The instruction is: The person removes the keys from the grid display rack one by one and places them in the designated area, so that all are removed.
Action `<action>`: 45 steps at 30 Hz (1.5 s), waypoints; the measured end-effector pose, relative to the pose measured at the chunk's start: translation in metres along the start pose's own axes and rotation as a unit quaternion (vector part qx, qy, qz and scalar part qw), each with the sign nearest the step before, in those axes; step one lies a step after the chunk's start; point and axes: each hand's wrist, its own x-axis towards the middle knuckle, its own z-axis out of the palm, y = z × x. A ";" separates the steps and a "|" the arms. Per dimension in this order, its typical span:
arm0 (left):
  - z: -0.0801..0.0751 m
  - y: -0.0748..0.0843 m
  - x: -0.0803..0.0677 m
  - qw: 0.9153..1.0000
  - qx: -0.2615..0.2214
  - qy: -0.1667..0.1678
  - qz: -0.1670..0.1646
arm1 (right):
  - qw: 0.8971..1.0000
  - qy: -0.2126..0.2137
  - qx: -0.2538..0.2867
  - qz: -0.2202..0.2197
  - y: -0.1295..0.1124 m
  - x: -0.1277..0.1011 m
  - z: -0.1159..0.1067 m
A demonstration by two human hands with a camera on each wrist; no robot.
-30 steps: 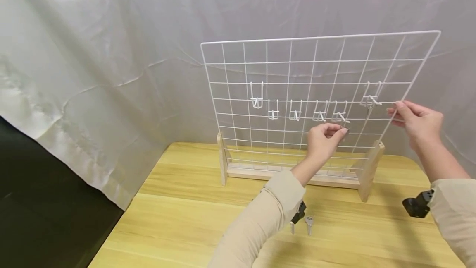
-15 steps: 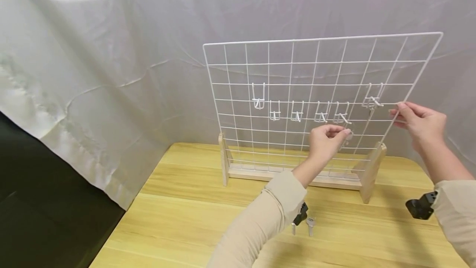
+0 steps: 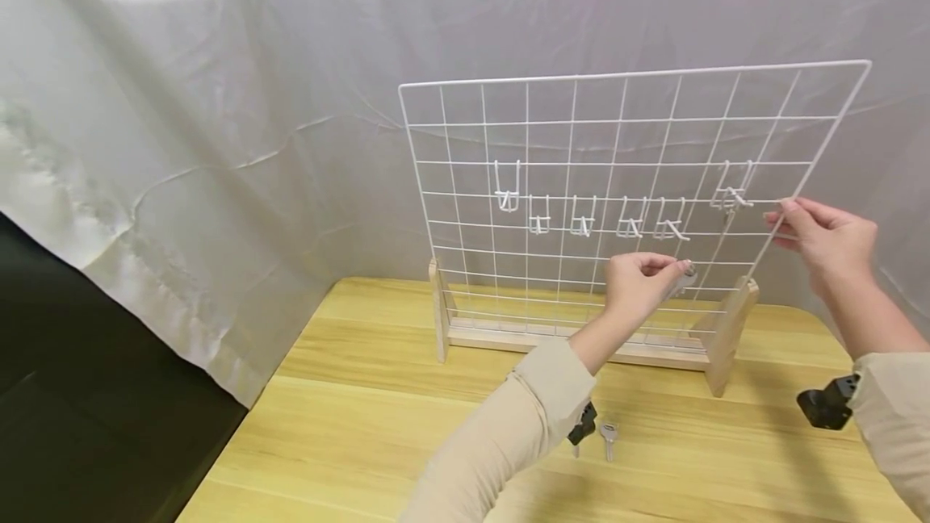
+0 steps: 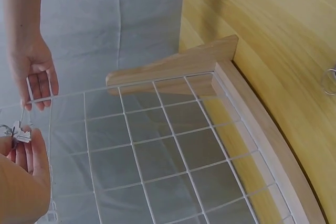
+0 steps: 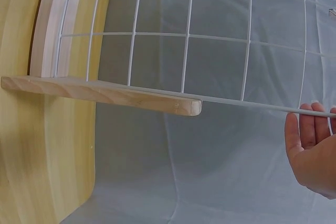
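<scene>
A white wire grid (image 3: 632, 75) stands upright in a wooden base (image 3: 730, 337) on a yellow table (image 3: 363, 426). Several white hooks (image 3: 581, 224) hang along its middle rows. My left hand (image 3: 679, 269) pinches a small silver key (image 3: 689, 274) just below the hook (image 3: 672, 230) right of centre, apart from it. In the left wrist view the key (image 4: 21, 132) sits between that hand's fingertips (image 4: 26, 148). My right hand (image 3: 788, 220) pinches the grid's right edge wire at mid height; the right wrist view shows its fingers (image 5: 310, 119) behind that wire (image 5: 247, 100).
Two more keys (image 3: 609, 436) lie on the table near my left elbow, one with a black head (image 3: 581, 426). A white cloth backdrop (image 3: 218, 103) hangs behind the grid. A dark drop lies beyond the table's left edge (image 3: 73, 426). The grid's wooden foot (image 4: 173, 66) sticks out forward.
My left hand has moved down and slightly right with the key, away from the hook it was at. My right hand has kept its hold on the grid's edge.
</scene>
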 end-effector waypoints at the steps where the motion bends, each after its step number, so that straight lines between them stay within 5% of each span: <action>1: -0.001 -0.001 -0.001 1.000 0.007 -0.004 -0.001 | 1.000 0.001 -0.002 -0.001 0.000 0.000 0.000; 11: -0.005 -0.016 -0.018 0.995 0.036 -0.061 -0.065 | 1.000 0.005 -0.024 -0.003 0.001 0.001 -0.001; 19: -0.006 -0.037 -0.026 0.991 0.091 -0.073 -0.062 | 1.000 0.007 -0.028 0.001 0.001 0.001 -0.001; 33: -0.001 -0.071 -0.048 0.984 0.031 -0.068 -0.160 | 0.999 0.015 -0.032 0.016 -0.002 -0.001 0.000; 45: 0.003 -0.102 -0.068 0.981 -0.008 -0.057 -0.188 | 0.999 0.012 -0.039 0.025 -0.004 -0.003 0.001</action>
